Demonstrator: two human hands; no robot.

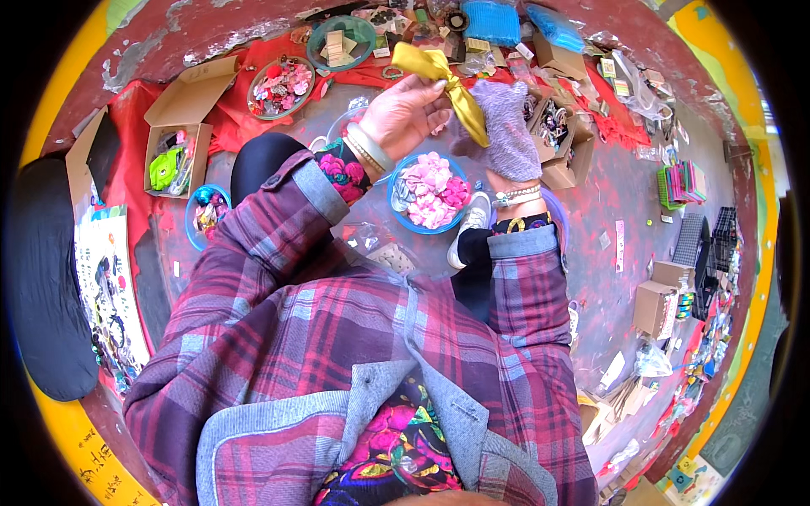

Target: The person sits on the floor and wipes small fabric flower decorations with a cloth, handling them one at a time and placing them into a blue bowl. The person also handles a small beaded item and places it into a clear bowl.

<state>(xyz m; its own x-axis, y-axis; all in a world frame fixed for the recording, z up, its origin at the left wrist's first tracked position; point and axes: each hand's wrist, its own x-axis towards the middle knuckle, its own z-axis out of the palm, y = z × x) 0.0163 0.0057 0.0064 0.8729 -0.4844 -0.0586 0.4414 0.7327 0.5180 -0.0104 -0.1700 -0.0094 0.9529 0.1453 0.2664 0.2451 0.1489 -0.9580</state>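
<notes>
My left hand (396, 118) pinches a shiny yellow knotted fabric bow (460, 97) between thumb and fingers. One tail of the bow hangs down against a fuzzy grey-purple cloth (510, 126). That cloth is held up on my right hand (513, 187), whose fingers it covers; only the part near the wrist shows. I cannot tell whether bow and cloth are joined. Below and between my hands sits a blue round basin (395, 202) of pink fabric flowers (430, 190).
Around me stand an open cardboard box (190, 110) at left, a tray of red and pink pieces (283, 84), a green basin (359, 34), and a cardboard box (567, 173) right of the cloth. A purple basin (558, 223) lies beside my right wrist.
</notes>
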